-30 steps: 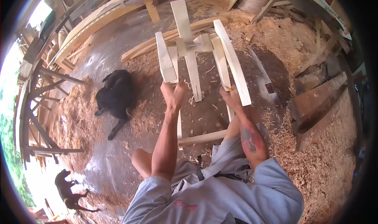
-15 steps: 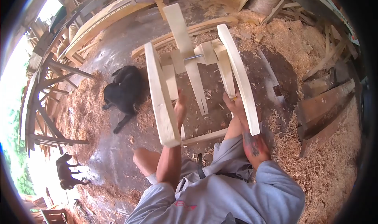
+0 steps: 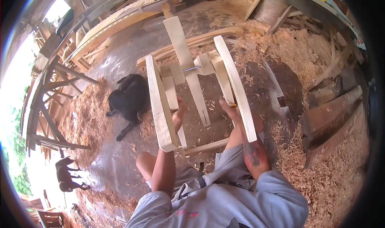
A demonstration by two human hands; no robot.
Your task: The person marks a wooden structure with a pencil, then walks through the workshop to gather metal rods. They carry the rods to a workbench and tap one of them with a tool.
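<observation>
A pale wooden frame (image 3: 161,107) is held up in front of me, with two long curved side pieces. A tapered slat (image 3: 196,95), slit at its near end, runs down its middle past a short metal rod (image 3: 191,68). My left hand (image 3: 179,116) is closed round the lower left part of the frame, its fingers partly hidden by the wood. Just inside the right curved piece, my right hand (image 3: 231,112) grips the end of the inner right bar (image 3: 223,79). A small yellow spot shows beside its fingers.
A black dog (image 3: 130,97) lies on the floor to the left, and another dog (image 3: 69,175) stands farther left. Long planks (image 3: 192,39) lie beyond the frame. Wood shavings (image 3: 304,188) cover much of the floor; timber (image 3: 331,115) leans at the right.
The wooden frame has come down a little toward me and shifted slightly left, both hands moving with it. Both hands keep their hold. The camera view has shifted slightly.
</observation>
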